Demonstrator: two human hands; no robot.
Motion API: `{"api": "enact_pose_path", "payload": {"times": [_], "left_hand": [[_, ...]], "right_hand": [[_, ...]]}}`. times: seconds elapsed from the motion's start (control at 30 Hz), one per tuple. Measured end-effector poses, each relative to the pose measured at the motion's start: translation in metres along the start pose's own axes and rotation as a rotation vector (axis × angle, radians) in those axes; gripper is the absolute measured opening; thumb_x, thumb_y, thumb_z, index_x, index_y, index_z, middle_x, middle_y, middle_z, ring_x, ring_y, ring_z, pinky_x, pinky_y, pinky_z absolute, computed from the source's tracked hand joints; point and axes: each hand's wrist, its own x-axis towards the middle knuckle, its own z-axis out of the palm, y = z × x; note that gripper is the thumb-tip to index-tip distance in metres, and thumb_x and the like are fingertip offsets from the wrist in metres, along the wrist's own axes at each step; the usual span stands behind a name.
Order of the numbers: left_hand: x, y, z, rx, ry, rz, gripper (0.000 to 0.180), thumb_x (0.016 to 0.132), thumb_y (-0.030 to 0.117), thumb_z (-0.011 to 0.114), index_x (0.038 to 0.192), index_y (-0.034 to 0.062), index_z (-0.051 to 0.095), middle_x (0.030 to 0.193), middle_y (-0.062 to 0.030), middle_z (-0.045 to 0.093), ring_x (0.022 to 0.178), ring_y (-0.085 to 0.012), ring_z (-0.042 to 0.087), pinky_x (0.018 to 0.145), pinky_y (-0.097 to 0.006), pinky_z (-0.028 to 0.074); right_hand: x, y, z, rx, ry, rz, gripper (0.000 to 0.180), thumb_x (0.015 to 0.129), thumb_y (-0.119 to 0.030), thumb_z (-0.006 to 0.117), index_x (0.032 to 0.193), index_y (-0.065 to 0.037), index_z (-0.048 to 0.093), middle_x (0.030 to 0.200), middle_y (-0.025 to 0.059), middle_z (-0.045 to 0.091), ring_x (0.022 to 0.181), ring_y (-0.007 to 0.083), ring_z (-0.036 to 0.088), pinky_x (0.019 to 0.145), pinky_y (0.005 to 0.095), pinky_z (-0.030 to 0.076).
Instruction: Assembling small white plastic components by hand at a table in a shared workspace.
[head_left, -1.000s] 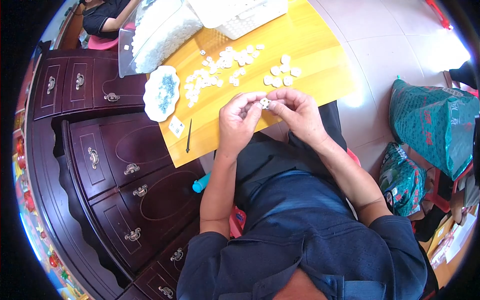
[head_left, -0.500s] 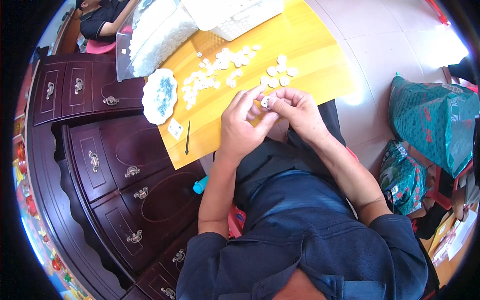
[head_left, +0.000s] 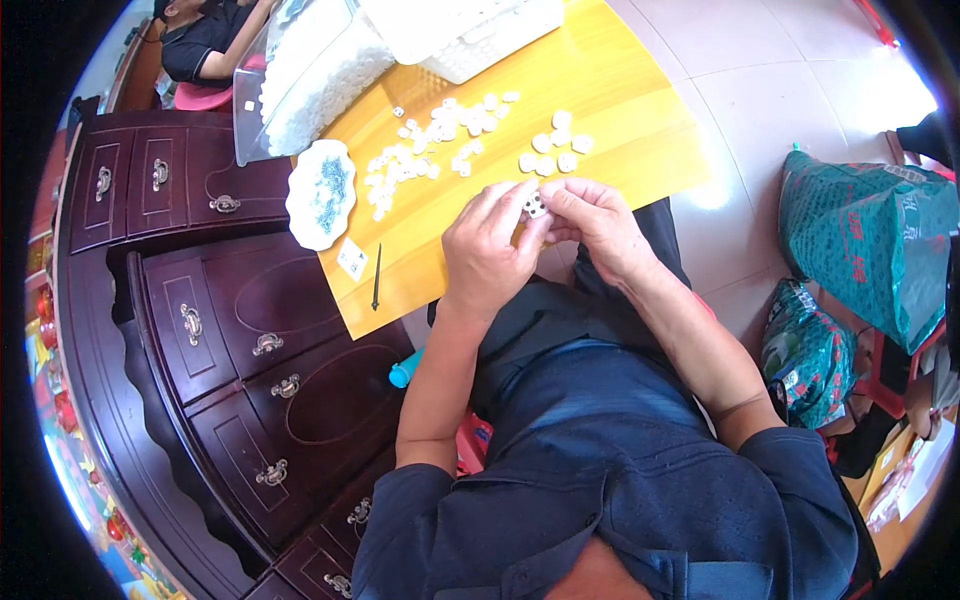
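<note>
Small white piece [head_left: 535, 206] pinched between both hands' fingertips.

Both hands, left hand [head_left: 487, 255] and right hand [head_left: 592, 217], pinch one small white piece [head_left: 535, 206] at the yellow surface's [head_left: 620, 110] near edge, more white pieces [head_left: 430, 150] scattered mid-surface.

Both forearms come up from lower edge, elbows bent, wrists angled inward. Left hand [head_left: 487, 258] & right hand [head_left: 598, 222] meet at center, fingertips pinched together, touching. Left palm faces down, knuckles up; right fingers curled toward left thumb.
</note>
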Motion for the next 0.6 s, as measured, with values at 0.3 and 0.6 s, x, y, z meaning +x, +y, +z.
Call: {"api": "enact_pose_path", "payload": {"times": [0.3, 0.6], "left_hand": [[0.000, 0.001, -0.003, 0.016, -0.017, 0.039, 0.027, 0.081, 0.009, 0.074, 0.107, 0.0047, 0.071, 0.095, -0.0112, 0.070, 0.084, -0.0304, 0.069, 0.073, -0.040, 0.056], [-0.002, -0.001, 0.000, -0.024, 0.004, 0.033, 0.026, 0.081, 0.005, 0.073, 0.107, 0.0046, 0.071, 0.094, -0.0125, 0.071, 0.084, -0.0312, 0.069, 0.073, -0.040, 0.056]], "right_hand": [[0.001, 0.004, -0.001, -0.072, 0.014, -0.023, 0.020, 0.100, -0.024, 0.068, 0.102, -0.004, 0.073, 0.088, 0.0027, 0.072, 0.078, 0.0091, 0.067, 0.073, 0.0255, 0.055], [-0.004, 0.001, 0.009, -0.114, 0.096, -0.056, 0.019, 0.099, -0.021, 0.068, 0.098, -0.004, 0.074, 0.085, 0.0021, 0.071, 0.077, 0.0088, 0.065, 0.072, 0.0247, 0.053]]}}
